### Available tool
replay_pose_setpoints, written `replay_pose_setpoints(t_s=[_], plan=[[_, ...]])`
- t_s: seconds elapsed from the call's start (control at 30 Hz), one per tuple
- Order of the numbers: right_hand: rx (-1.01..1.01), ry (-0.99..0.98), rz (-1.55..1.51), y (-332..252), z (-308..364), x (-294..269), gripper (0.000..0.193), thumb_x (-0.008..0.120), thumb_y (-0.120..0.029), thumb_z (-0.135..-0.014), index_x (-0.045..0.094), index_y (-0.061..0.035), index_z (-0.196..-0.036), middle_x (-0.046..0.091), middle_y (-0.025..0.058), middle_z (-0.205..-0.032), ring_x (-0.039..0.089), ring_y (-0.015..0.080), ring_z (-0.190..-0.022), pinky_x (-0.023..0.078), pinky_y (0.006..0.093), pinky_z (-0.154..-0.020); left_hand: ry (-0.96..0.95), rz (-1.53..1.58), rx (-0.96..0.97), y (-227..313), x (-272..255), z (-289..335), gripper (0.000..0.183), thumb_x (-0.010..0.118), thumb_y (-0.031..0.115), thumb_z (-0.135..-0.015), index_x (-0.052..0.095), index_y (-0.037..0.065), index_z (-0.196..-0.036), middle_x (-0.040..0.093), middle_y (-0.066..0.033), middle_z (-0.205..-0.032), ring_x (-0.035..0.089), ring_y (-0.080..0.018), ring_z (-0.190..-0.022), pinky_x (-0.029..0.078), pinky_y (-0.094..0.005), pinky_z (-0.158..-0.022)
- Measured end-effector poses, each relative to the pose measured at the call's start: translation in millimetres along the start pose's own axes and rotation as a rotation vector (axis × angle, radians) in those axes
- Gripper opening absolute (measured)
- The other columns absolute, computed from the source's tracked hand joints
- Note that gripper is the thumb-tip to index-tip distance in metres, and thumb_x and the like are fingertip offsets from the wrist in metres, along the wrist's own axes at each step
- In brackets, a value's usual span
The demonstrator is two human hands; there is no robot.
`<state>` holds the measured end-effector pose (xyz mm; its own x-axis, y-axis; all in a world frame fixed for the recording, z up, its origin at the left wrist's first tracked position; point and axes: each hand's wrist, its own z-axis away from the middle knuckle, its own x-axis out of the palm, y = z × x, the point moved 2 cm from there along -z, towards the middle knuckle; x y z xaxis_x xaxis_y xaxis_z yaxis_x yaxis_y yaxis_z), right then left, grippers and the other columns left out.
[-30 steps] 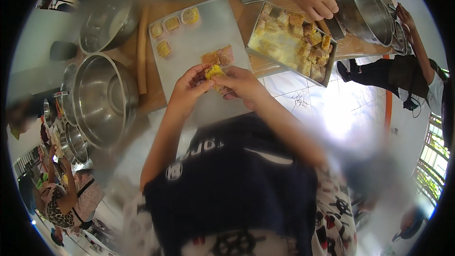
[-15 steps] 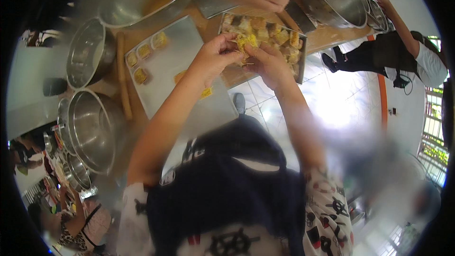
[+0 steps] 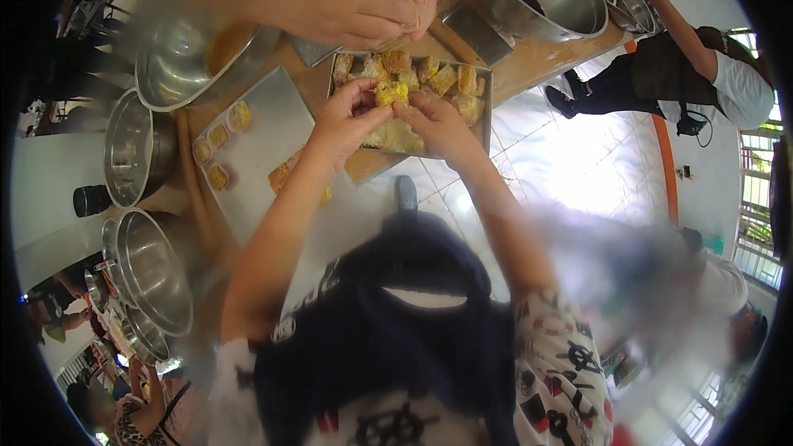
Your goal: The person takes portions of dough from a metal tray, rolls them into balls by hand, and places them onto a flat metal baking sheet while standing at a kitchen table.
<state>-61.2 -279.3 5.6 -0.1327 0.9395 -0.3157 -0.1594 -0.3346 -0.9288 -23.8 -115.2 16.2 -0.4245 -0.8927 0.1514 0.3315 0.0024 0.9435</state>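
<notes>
At the frame's upper centre, the left hand (image 3: 340,125) and right hand (image 3: 447,126) pinch a yellow crumb-coated block (image 3: 391,92) above a rectangular metal tray (image 3: 403,139).

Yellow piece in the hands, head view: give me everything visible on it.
The yellow piece is small and blocky, with a rough, uneven surface that looks like shreds or crumbs; by its look, it is food. The fingers of the left hand and right hand hold it from either side, in front of the shallow rectangular metal tray as the camera sees it. Its underside is hidden; whether it touches anything below, I can't tell.
</notes>
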Motion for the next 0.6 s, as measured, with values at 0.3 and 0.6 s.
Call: replay_pose_setpoints(t_s=[0.3,0.6], plan=[[-0.164,0.052,0.093,6.5,5.1,3.9,0.035,0.06,-0.026,-0.084,0.062,-0.0021,-0.109,0.062,0.0211,-0.094,0.06,0.0351,-0.086,0.048,0.0394,-0.076,0.11,0.112,-0.178,-5.9,-4.8,-1.0,0.041,0.065,0.01,-0.084,0.052,0.007,-0.123,0.06,0.0007,-0.101,0.055,-0.0076,-0.09,0.044,-0.024,-0.072],[-0.213,0.131,0.648,-6.1,-2.4,-2.3,0.029,0.063,-0.014,-0.073,0.065,-0.0051,-0.1,0.061,0.016,-0.092,0.061,0.0338,-0.087,0.05,0.0425,-0.077,0.263,-1.021,0.548,14.3,-9.7,10.1,0.044,0.066,0.007,-0.08,0.053,0.008,-0.122,0.063,-0.0094,-0.106,0.06,-0.0164,-0.089,0.046,-0.0275,-0.079]])
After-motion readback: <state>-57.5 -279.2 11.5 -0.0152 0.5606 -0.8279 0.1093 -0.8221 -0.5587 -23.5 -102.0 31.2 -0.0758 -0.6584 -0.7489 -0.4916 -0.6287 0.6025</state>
